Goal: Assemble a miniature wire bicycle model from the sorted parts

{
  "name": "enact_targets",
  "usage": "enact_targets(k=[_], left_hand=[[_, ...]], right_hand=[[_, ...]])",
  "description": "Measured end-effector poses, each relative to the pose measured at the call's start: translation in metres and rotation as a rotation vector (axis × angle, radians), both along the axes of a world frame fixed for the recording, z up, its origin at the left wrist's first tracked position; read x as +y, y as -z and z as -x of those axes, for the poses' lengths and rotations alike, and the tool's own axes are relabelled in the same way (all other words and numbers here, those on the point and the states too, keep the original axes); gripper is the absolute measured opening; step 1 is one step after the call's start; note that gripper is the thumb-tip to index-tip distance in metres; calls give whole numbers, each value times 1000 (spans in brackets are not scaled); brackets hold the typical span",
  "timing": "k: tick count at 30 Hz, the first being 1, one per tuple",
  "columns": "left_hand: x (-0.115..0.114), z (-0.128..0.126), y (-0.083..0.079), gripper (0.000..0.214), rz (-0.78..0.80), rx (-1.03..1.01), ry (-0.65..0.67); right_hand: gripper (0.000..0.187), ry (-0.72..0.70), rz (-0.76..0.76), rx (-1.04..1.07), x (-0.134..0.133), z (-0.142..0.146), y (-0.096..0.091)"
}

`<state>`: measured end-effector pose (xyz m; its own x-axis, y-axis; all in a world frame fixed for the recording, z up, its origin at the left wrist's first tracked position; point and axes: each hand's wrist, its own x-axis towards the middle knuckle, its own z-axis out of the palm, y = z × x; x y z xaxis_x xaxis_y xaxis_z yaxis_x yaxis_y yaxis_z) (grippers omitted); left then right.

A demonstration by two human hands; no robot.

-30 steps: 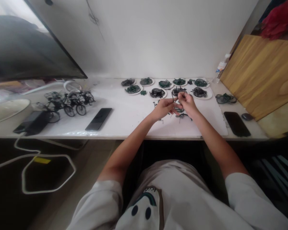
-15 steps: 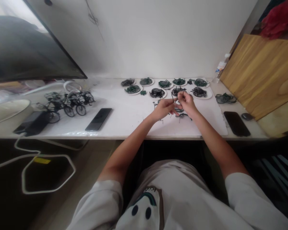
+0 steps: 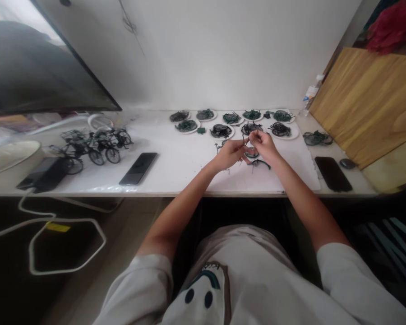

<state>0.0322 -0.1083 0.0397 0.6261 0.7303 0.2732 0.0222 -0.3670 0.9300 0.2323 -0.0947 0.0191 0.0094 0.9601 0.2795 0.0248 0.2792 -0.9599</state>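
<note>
My left hand (image 3: 230, 153) and my right hand (image 3: 264, 145) meet over the middle of the white table (image 3: 179, 162). Both pinch a small thin dark part (image 3: 246, 141) held between their fingertips; what it is I cannot make out. Just below the hands lie a few loose dark parts (image 3: 259, 164) on the table. Behind the hands stand several small white plates (image 3: 222, 131) heaped with black and green pieces.
Finished miniature bicycles (image 3: 94, 146) stand at the left, beside a black power brick (image 3: 42, 174) and white cable. A dark phone (image 3: 138, 168) lies left of the hands, another phone (image 3: 333, 174) at the right. A wooden board (image 3: 368, 104) leans at the right; a large screen (image 3: 37, 67) stands at the left.
Both hands stay together over the same spot; the fingers shift slightly around the small part. Nothing else has moved.
</note>
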Motion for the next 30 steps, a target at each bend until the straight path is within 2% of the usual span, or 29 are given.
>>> enact_targets(k=[6,14,18,20,23,30], left_hand=[[0,4,-6,49,6,-6,27],[6,9,-7,43,22,17,62],[15,11,-3,38,134,-75,69],[21,12,1,40,214,-110,24],[26,13,6,40,197,-99,-71],[27,16,9,61,118,-74,-48]], right_hand=[[68,-43,-27,-3,-1,0,0],[64,-4,-47,-6,0,0,0],[65,-27,-19,-16,1,2,2],[62,-38,-13,-46,1,4,2],[58,-39,-40,-103,0,7,3],[61,-17,-85,-149,-1,9,4]])
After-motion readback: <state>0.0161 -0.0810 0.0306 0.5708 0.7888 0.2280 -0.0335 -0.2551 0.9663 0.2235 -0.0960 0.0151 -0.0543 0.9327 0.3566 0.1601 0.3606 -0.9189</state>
